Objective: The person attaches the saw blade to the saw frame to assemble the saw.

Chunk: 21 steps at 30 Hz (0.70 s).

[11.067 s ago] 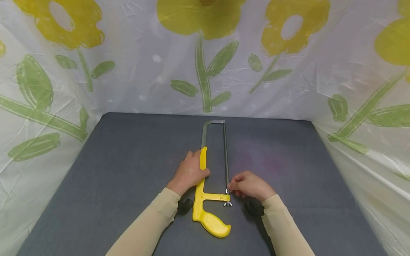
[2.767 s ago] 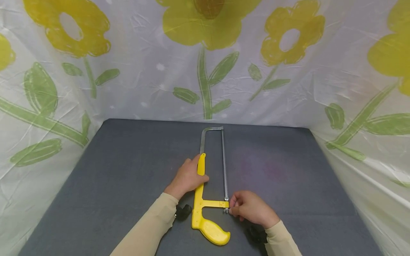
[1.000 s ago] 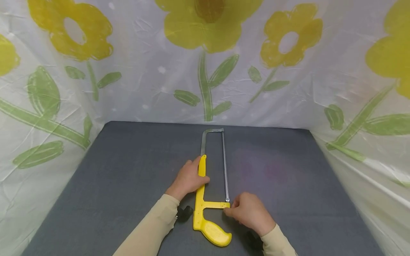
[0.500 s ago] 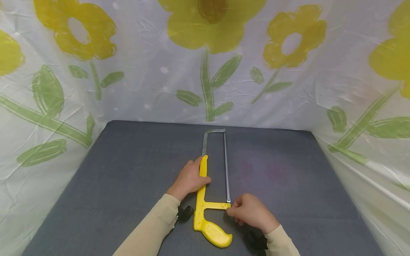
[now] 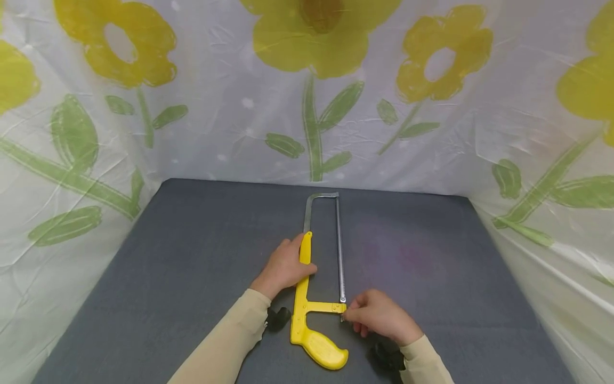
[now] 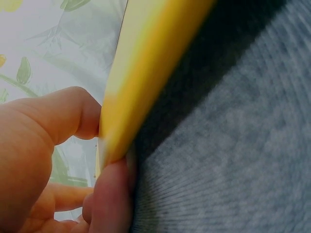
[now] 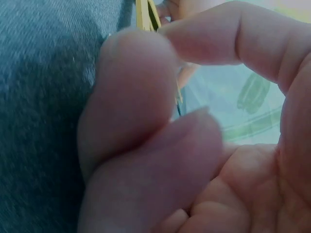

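A hacksaw (image 5: pixel 300 296) with a yellow handle and frame lies on the dark tabletop, its steel bow pointing away. My left hand (image 5: pixel 284 266) grips the yellow frame above the handle; in the left wrist view, the thumb and fingers pinch the frame's edge (image 6: pixel 146 63). The blade (image 5: pixel 340 250) runs along the right side down to the yellow crossbar. Just below the crossbar's right end, my right hand (image 5: pixel 381 316) pinches the wing nut (image 5: pixel 342 319), which the fingers mostly cover. In the right wrist view, the bent fingers (image 7: pixel 136 82) hide the nut.
The dark cloth-covered tabletop (image 5: pixel 216 229) spreads around the saw. A white sheet (image 5: pixel 211 117) printed with yellow flowers hangs behind it and at both sides. A black wrist device shows under each sleeve.
From the blade's lower end, my right hand has moved down to the wing nut, where its fingers have since shifted about. My left hand keeps its grip on the frame.
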Each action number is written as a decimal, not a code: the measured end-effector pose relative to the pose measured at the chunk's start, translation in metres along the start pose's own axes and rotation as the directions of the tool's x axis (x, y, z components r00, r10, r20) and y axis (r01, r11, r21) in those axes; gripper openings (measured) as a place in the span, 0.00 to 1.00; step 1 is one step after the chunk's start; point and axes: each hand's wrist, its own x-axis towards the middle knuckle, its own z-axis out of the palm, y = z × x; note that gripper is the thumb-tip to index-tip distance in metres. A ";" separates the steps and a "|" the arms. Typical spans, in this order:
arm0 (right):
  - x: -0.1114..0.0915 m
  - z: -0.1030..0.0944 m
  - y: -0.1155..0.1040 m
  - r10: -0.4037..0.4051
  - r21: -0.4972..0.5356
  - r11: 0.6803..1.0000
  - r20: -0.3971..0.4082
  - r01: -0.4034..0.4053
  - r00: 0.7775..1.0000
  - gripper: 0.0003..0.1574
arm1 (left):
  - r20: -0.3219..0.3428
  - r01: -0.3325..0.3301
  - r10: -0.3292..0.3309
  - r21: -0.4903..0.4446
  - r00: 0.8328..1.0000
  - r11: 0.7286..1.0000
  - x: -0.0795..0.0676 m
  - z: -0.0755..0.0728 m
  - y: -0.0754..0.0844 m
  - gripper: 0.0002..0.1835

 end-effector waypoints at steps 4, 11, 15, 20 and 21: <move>-0.001 0.000 0.000 -0.015 -0.039 0.999 -0.039 0.014 0.999 0.13 | 0.002 0.001 -0.001 -0.007 1.000 1.000 0.000 0.000 0.001 0.48; 0.004 0.001 0.003 -0.045 -0.026 0.999 -0.033 0.044 0.998 0.11 | -0.004 0.004 -0.004 -0.008 1.000 1.000 -0.001 0.000 0.001 0.48; 0.007 0.000 0.007 -0.052 0.000 0.999 -0.011 0.052 0.999 0.11 | -0.009 0.002 -0.002 -0.011 1.000 1.000 -0.001 0.000 0.001 0.48; 0.008 -0.003 0.010 -0.067 0.035 0.997 0.026 0.066 0.997 0.10 | -0.009 0.004 -0.004 -0.009 1.000 1.000 -0.001 0.000 0.002 0.48; 0.008 -0.003 0.011 -0.068 0.043 0.997 0.032 0.066 0.997 0.10 | -0.010 0.004 -0.004 -0.008 1.000 1.000 -0.001 0.000 0.002 0.47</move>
